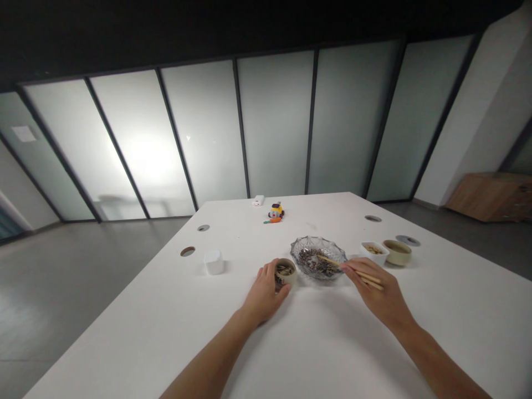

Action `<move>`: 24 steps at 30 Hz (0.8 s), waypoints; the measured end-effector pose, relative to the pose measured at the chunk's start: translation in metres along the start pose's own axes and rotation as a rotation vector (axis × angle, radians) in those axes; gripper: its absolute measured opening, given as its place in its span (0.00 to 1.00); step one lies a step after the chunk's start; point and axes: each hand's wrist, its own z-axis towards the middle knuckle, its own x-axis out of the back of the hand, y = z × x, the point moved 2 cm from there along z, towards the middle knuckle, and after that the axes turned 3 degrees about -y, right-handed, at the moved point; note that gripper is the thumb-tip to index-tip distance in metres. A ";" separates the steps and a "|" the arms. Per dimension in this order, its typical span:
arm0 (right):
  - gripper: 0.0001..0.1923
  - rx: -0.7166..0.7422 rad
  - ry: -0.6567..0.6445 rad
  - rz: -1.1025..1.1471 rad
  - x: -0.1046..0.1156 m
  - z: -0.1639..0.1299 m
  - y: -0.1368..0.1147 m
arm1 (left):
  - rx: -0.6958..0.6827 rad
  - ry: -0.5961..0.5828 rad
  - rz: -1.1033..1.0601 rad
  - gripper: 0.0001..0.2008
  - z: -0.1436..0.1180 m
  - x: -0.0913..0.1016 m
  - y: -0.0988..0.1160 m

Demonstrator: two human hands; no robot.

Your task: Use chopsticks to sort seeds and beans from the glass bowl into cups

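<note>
- The one camera sits on my head, looking forward and down across the white table (174, 327).
- That table fills the near view; frosted glass panels (274, 127) stand beyond its far edge.

The white table (324, 343) carries a glass bowl (318, 257) at centre, a small cup (286, 271) at nine o'clock, two cups (374, 252) (397, 252) at three, a white box (214, 261), and a toy (276, 211) at twelve.
</note>
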 end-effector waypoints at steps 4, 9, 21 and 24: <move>0.23 0.007 -0.005 -0.005 0.000 0.001 -0.002 | 0.008 -0.009 0.005 0.36 0.000 0.001 0.002; 0.24 0.016 0.020 -0.033 0.002 0.000 0.000 | 0.006 -0.011 0.009 0.36 -0.001 0.001 0.002; 0.25 0.048 0.051 -0.064 0.003 0.001 -0.001 | 0.007 -0.011 0.003 0.36 0.000 0.000 0.001; 0.23 0.061 0.066 -0.066 0.004 0.001 0.000 | 0.009 -0.004 -0.005 0.37 0.000 0.001 0.000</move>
